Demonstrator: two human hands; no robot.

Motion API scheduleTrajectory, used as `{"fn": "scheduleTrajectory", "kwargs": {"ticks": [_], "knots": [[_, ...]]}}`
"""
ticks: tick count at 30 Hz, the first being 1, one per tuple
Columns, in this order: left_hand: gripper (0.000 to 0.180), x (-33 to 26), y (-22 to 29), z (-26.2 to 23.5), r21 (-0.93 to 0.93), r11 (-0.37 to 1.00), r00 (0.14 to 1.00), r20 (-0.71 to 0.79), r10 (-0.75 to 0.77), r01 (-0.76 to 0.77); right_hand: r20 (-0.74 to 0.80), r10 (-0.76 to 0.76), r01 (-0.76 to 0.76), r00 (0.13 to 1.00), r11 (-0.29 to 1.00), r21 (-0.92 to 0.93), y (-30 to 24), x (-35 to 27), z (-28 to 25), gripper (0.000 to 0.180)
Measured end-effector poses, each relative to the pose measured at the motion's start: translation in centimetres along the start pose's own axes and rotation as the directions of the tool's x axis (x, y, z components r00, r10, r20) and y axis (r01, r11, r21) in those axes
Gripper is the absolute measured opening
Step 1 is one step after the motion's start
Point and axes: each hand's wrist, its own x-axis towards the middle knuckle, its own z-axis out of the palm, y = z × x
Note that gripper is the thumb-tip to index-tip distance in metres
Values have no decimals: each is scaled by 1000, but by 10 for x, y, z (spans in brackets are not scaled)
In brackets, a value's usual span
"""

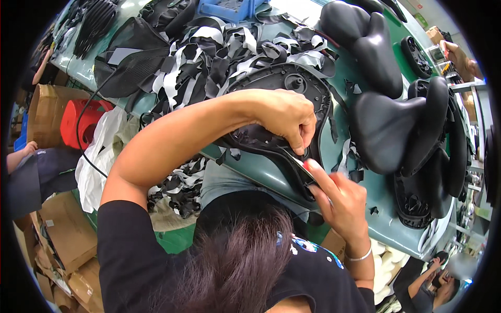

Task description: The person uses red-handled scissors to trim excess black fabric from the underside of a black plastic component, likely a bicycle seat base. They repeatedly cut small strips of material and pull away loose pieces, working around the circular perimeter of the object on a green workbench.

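Observation:
An upturned bicycle saddle, its black ribbed plastic underside facing up, lies at the table's front edge with its narrow nose toward me. My left hand reaches across it, thumb and fingers pinched together at the saddle's edge; what they grip is hidden. Between thumb and forefinger my right hand holds a slim, pale, blade-like tool by the nose. Its tip points toward the left hand's fingers, and its exact kind is unclear.
Black and white trimmed strips are heaped behind the saddle. Several finished black saddles stack at the right. A blue crate stands at the back. Left are a red plastic stool and cardboard boxes. Other people work nearby.

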Motion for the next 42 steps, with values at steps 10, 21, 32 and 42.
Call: {"fn": "scheduleTrajectory", "kwargs": {"ticks": [10, 21, 32, 42], "knots": [[27, -16, 5, 5, -70, 998, 967, -255, -21, 3, 354, 258, -234, 899, 966, -111, 0, -37, -43, 56], [42, -59, -65, -55, -639, 755, 712, -462, -529, 147, -41, 34, -14, 999, 916, 400, 44, 98, -37, 43], [16, 60, -80, -42, -295, 937, 402, -893, -202, -185, -243, 723, 32, 647, 293, 956, 326, 426, -94, 35], [8, 60, -82, -42, -147, 989, 472, -874, -118, -26, -173, 883, 69, 436, 159, 985, 418, 522, -27, 31]]}}
